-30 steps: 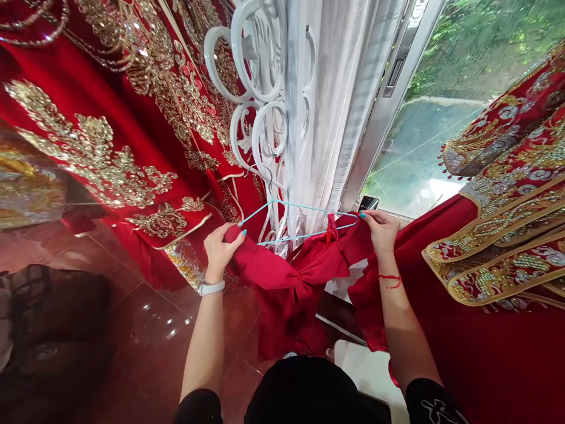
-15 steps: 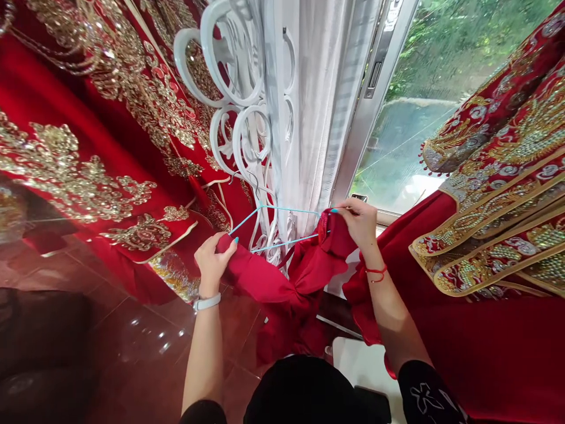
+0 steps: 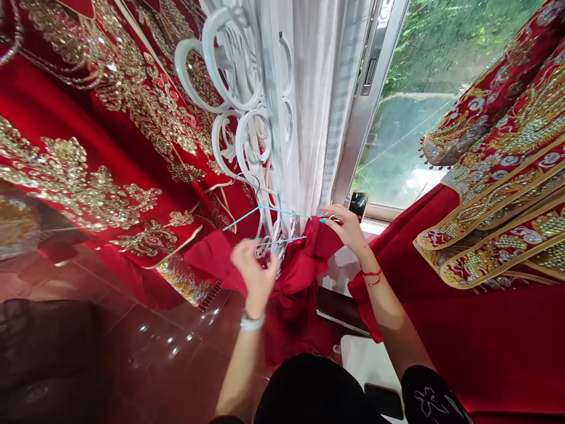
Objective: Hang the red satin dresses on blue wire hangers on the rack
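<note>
The red garment (image 3: 300, 277) looks like smooth, matt cloth, the blue hanger (image 3: 242, 218) plastic-coated, the white scrollwork (image 3: 260, 88) glossy and painted, the floor tiles (image 3: 163, 330) polished.

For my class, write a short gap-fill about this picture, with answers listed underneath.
1. The motion-blurred hand is the person's ____ one.
2. The string bracelet near the other hand is ____.
3. The thin hanger by the garment is light ____.
4. The scrollwork beyond the hanger is ____.

Missing words: left; red; blue; white.
</note>
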`<action>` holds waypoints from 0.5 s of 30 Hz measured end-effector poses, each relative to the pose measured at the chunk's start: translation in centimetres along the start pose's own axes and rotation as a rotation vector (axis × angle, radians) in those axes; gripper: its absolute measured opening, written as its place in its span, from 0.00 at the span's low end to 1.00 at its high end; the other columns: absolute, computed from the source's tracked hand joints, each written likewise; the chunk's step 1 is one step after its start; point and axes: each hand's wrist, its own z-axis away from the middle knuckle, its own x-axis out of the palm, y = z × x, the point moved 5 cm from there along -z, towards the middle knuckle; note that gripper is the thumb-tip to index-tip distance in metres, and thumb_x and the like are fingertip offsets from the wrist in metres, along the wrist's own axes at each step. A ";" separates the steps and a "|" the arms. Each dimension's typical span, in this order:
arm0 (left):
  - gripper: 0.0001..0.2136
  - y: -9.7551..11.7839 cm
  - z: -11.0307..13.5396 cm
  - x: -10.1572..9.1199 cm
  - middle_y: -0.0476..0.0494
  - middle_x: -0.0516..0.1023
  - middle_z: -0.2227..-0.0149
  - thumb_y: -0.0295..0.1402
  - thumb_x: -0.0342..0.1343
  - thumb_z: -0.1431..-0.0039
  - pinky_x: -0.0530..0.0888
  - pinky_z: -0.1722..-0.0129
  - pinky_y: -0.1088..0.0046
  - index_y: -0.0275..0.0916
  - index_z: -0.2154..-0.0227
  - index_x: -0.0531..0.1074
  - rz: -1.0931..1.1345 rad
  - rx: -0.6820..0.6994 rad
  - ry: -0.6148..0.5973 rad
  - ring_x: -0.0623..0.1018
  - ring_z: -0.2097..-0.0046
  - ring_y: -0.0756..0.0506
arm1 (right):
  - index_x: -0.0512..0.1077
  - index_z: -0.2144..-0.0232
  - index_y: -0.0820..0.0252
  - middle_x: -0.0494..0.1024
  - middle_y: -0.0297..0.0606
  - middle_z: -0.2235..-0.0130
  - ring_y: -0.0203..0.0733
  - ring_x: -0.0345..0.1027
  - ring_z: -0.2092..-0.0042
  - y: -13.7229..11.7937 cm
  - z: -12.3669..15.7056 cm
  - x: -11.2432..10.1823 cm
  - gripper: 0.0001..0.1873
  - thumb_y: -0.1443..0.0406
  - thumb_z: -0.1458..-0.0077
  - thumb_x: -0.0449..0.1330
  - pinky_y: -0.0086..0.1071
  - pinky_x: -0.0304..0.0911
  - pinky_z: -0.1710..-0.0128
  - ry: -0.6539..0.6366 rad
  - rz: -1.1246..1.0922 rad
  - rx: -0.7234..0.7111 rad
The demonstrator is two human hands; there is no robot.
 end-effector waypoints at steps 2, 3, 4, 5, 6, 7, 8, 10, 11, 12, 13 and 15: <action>0.22 3.7 1.6 4.0 0.35 0.72 0.46 0.37 0.61 0.40 0.69 0.41 0.56 0.40 0.43 0.67 0.170 0.072 -0.236 0.72 0.43 0.38 | 0.81 0.66 0.56 0.81 0.38 0.64 0.43 0.74 0.62 0.6 0.2 0.1 0.08 0.60 0.43 0.64 0.37 0.70 0.59 0.040 -0.011 0.021; 0.22 5.1 2.2 5.7 0.35 0.72 0.46 0.37 0.61 0.38 0.70 0.41 0.57 0.41 0.43 0.67 0.227 0.061 -0.304 0.73 0.42 0.38 | 0.80 0.69 0.56 0.81 0.38 0.66 0.42 0.74 0.63 0.7 0.3 0.2 0.08 0.60 0.43 0.63 0.36 0.69 0.60 0.068 -0.003 0.019; 0.18 6.0 2.5 7.0 0.35 0.74 0.47 0.36 0.59 0.36 0.70 0.41 0.56 0.41 0.45 0.69 0.262 0.021 -0.324 0.74 0.43 0.39 | 0.79 0.71 0.56 0.80 0.37 0.68 0.42 0.73 0.64 0.6 0.5 0.3 0.09 0.59 0.43 0.63 0.36 0.69 0.61 0.098 0.007 0.017; 0.14 6.6 2.6 7.9 0.36 0.75 0.49 0.35 0.57 0.34 0.70 0.42 0.57 0.41 0.47 0.70 0.297 -0.023 -0.322 0.75 0.45 0.39 | 0.78 0.72 0.56 0.80 0.37 0.69 0.42 0.73 0.65 0.4 0.7 0.4 0.10 0.59 0.42 0.62 0.35 0.68 0.62 0.130 0.014 0.018; 0.11 7.0 2.6 8.5 0.37 0.76 0.51 0.35 0.56 0.33 0.71 0.43 0.58 0.41 0.50 0.72 0.335 -0.065 -0.306 0.76 0.46 0.40 | 0.78 0.72 0.56 0.79 0.37 0.69 0.42 0.72 0.65 0.2 1.0 0.6 0.10 0.59 0.42 0.61 0.35 0.67 0.63 0.167 0.018 0.028; 0.09 7.3 2.4 8.8 0.37 0.77 0.53 0.35 0.55 0.32 0.72 0.44 0.59 0.40 0.53 0.73 0.378 -0.102 -0.288 0.77 0.48 0.41 | 0.77 0.72 0.56 0.79 0.37 0.69 0.42 0.72 0.65 0.0 1.4 0.7 0.11 0.59 0.41 0.60 0.35 0.67 0.64 0.204 0.024 0.042; 0.08 7.4 2.3 8.9 0.38 0.77 0.54 0.35 0.54 0.32 0.73 0.46 0.61 0.40 0.55 0.74 0.429 -0.133 -0.283 0.77 0.50 0.42 | 0.76 0.72 0.56 0.78 0.36 0.69 0.42 0.72 0.65 -0.3 1.7 0.8 0.10 0.59 0.41 0.60 0.35 0.67 0.64 0.239 0.034 0.055; 0.09 7.2 2.0 8.8 0.39 0.78 0.58 0.37 0.54 0.32 0.75 0.51 0.65 0.39 0.58 0.76 0.543 -0.194 -0.332 0.78 0.55 0.43 | 0.74 0.72 0.55 0.78 0.36 0.68 0.42 0.71 0.63 -0.8 2.3 0.9 0.10 0.60 0.40 0.59 0.35 0.66 0.63 0.293 0.062 0.057; 0.10 7.0 1.9 8.7 0.40 0.78 0.60 0.38 0.54 0.32 0.76 0.53 0.65 0.39 0.59 0.77 0.598 -0.235 -0.377 0.79 0.57 0.43 | 0.74 0.72 0.55 0.77 0.36 0.68 0.43 0.71 0.63 -1.1 2.6 0.9 0.10 0.60 0.39 0.58 0.35 0.66 0.62 0.303 0.077 0.043; 0.11 6.7 1.7 8.7 0.41 0.79 0.62 0.39 0.55 0.33 0.76 0.54 0.66 0.38 0.60 0.78 0.655 -0.280 -0.433 0.79 0.58 0.43 | 0.73 0.71 0.55 0.77 0.36 0.68 0.43 0.70 0.62 -1.3 2.8 0.9 0.10 0.61 0.39 0.58 0.36 0.66 0.61 0.295 0.087 0.024; 0.12 6.4 1.7 8.8 0.41 0.80 0.62 0.41 0.56 0.34 0.77 0.54 0.65 0.38 0.60 0.78 0.719 -0.326 -0.497 0.80 0.59 0.43 | 0.73 0.71 0.55 0.77 0.36 0.67 0.43 0.70 0.62 -1.5 2.9 1.0 0.09 0.61 0.38 0.57 0.36 0.66 0.60 0.276 0.093 0.003; 0.15 5.9 1.5 9.3 0.40 0.82 0.61 0.45 0.58 0.37 0.78 0.52 0.63 0.37 0.58 0.79 0.847 -0.404 -0.616 0.81 0.57 0.41 | 0.73 0.69 0.55 0.76 0.36 0.66 0.43 0.70 0.62 -1.8 3.0 1.0 0.08 0.61 0.37 0.57 0.37 0.66 0.59 0.225 0.099 -0.023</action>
